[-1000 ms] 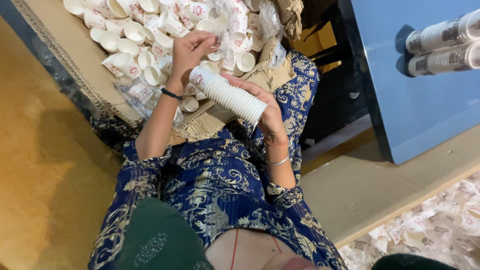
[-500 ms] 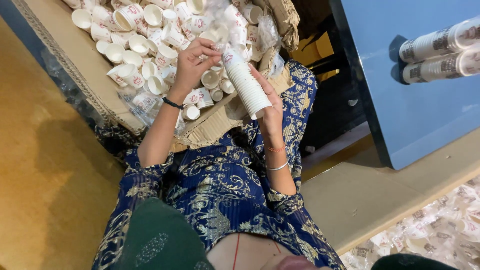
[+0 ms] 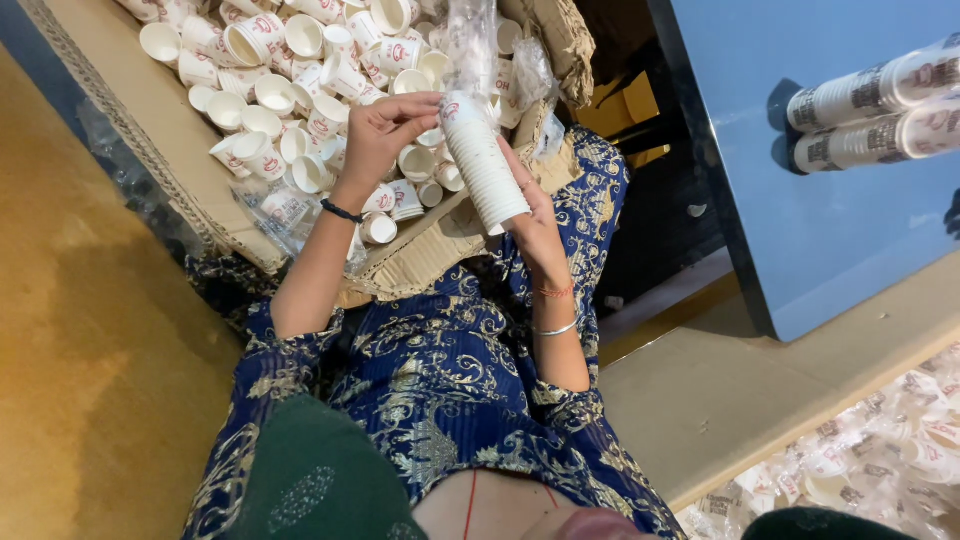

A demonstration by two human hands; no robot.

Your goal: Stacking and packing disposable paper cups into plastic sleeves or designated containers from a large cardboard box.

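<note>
A long stack of nested white paper cups (image 3: 486, 165) stands nearly upright over my lap. My right hand (image 3: 535, 215) grips its lower part from the right side. My left hand (image 3: 385, 130) pinches the stack's top end, fingers curled on the uppermost cup. Behind both hands lies a flattened cardboard sheet (image 3: 110, 120) covered with several loose white cups with red print (image 3: 290, 90). A clear plastic sleeve (image 3: 472, 30) rises just above the stack.
A blue panel (image 3: 800, 180) stands at the right, with two wrapped cup stacks (image 3: 870, 115) lying against it. A tan ledge (image 3: 740, 390) runs below it. More loose cups (image 3: 880, 460) fill the lower right corner. Yellow-brown floor (image 3: 90, 350) spreads on the left.
The cup stack has swung from lying slanted across my lap to nearly upright. My left hand has shifted right onto the stack's top end. The view has drifted a little.
</note>
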